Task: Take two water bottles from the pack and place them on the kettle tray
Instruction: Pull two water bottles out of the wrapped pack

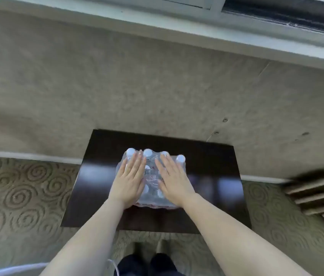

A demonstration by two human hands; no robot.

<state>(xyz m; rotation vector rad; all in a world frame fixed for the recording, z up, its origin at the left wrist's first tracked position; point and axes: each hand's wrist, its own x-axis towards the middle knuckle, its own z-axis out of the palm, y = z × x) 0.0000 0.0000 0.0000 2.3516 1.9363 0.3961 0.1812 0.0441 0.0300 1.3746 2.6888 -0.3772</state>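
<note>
Head view, looking down. Landmark: the dark table [212, 168], standing against the beige wall [117, 76].

Item 1: pack [150, 177] of water bottles, shrink-wrapped in clear plastic. It is sitting upright at the middle of the table, nearer the wall edge than the front edge. A row of white caps [147, 152] is showing along its far side, and a barcode label is facing up through the wrap. The wrap is looking unbroken where visible, so no bottle is yet out, by my reading.

Item 2: left hand [130, 181]. It is lying flat on the left half of the pack's top, fingers straight and spread, gripping nothing.

Item 3: right hand [172, 179]. It is lying flat on the right half of the pack's top, fingers likewise extended and released. The two hands are sitting close together with the label showing between them. This is probably to steady the pack or to feel for a place to tear the wrap; which, I cannot tell.

Item 4: kettle tray. It is not showing anywhere on or around the table.

Item 5: patterned carpet [17, 196], lying under and in front of the table.

Item 6: stacked flat cardboard [316, 194], lying on the floor to the table's right, well apart from the pack.

Item 7: a window sill [157, 18], running along the wall above the table.
</note>
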